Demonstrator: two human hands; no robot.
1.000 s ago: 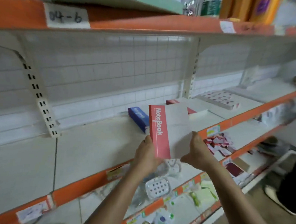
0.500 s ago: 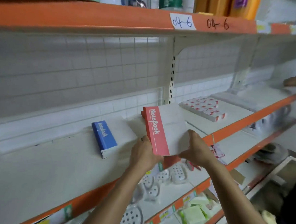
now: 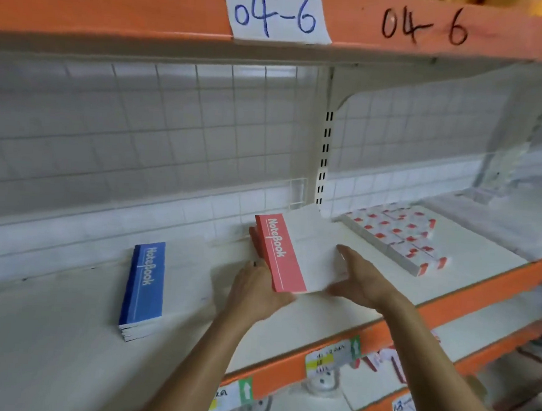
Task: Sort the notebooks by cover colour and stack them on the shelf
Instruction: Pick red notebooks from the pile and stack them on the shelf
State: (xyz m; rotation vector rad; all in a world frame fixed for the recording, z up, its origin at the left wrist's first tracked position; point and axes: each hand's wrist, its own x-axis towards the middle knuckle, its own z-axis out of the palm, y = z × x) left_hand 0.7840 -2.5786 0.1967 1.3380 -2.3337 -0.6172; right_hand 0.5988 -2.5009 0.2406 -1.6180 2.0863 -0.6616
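- Since it lies almost flat on the red stack (image 3: pixel 253 239), the red notebook (image 3: pixel 280 254) looks all but placed. It sits toward the back edge of the shelf (image 3: pixel 61 344), right of the middle, with its red spine band to the left and its pale cover to the right.
- The left grip (image 3: pixel 257 292), a bare hand, wraps the near spine corner with fingers curled to the book's edge; the thumb is hidden.
- The right grip (image 3: pixel 365 281) is spread wide, fingers straight along the cover's right side and thumb against the near edge, steadying rather than clasping.
- Handling, as I judge it: a thin, light paper book whose bendy cover would sag if held by one corner. The smooth card may slide on the copy below. It is best taken by the spine or by both long edges, then squared with flat palms.
- The blue stack (image 3: pixel 143 289) lies to the left, well apart and nearer the front edge, a little fanned at its near end.
- Red-and-white packs (image 3: pixel 395 239) lie to the right, near the notebook but apart from it.
- A slotted post (image 3: pixel 324 157), a clear bracket (image 3: pixel 298 192) and the wire grid (image 3: pixel 172 128) stand just behind the red stack, leaving little room to push further back.
- A paper label (image 3: pixel 276 13) reading 04-6 hangs on the shelf edge above; nothing seems to block the hands from the front.
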